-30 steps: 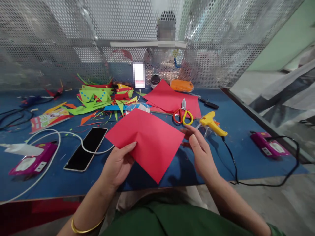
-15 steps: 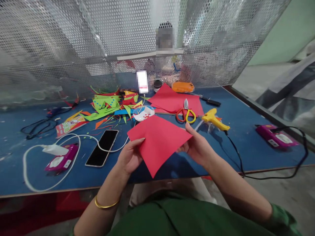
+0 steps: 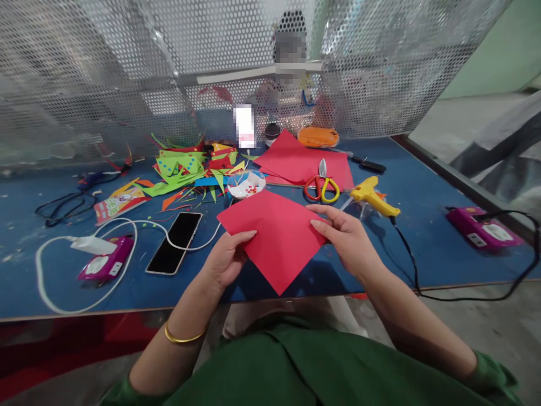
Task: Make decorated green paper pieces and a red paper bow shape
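Between my hands, above the table's front edge, is a square sheet of red paper (image 3: 279, 242), turned so one corner points toward me. My left hand (image 3: 230, 256) pinches its left side, thumb on top and fingers underneath. On the right corner, my right hand (image 3: 344, 237) has its thumb on top, with the index finger along the far edge. Beyond the sheet lie scissors (image 3: 322, 183) with one red and one yellow handle, resting on more red paper (image 3: 304, 160). A yellow glue gun (image 3: 374, 196) sits to the right of them.
On the blue table (image 3: 236, 287) are a phone (image 3: 175, 245), a white cable, purple power strips (image 3: 107, 259) (image 3: 484, 228), a bowl (image 3: 246, 186) with red bits, and green paper scraps (image 3: 180, 166). A perforated metal screen (image 3: 236, 51) stands behind; a person is beyond it.
My right hand has shifted its hold: its thumb now lies on top of the red paper near the right corner. The sheet's near corner has swung slightly right. The camera view has tilted down a little.
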Motion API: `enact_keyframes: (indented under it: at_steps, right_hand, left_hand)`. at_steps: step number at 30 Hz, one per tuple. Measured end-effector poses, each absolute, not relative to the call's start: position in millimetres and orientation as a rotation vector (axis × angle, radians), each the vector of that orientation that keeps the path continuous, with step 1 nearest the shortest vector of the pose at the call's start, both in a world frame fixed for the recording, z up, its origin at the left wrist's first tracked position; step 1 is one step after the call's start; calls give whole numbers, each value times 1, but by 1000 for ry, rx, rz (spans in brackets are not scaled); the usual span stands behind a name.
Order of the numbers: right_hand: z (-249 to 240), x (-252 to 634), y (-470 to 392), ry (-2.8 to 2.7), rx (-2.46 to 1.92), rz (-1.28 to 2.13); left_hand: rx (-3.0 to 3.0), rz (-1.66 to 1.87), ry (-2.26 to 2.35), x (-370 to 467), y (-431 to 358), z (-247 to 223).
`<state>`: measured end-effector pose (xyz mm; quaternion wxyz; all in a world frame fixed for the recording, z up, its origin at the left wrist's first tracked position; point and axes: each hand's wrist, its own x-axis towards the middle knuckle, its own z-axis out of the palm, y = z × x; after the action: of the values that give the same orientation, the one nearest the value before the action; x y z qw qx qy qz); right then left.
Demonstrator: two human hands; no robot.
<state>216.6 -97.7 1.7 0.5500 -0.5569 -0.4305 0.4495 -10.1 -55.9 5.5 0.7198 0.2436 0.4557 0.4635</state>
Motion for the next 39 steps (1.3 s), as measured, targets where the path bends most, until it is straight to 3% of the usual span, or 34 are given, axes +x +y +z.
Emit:
enact_keyframes:
  at_steps: [6,10,15,20,25,39]
  right_hand:
    - [-19,236,-113,-1846,-1209,189]
    - [-27,236,-114,-2270,-1091,-98]
    - [-38,231,-115,-2348,-1044,-11]
    - [-52,232,-124,-2331,-1129,166]
    - [-52,231,-128,-2304,-1156,337]
    - [-51,229,-146,-1672,-1714,363]
  left_hand:
    - [428,1031,1070,-9,-61,4]
    - [437,943,1058,-3,-69,-4]
    - [611,909,1070,-13,-86,-8]
    - [1068,1302,1448,-42,-108,-16]
    - [1863,896,1302,-49,-105,-30]
    - [2112,648,1375,-42,-67,-28]
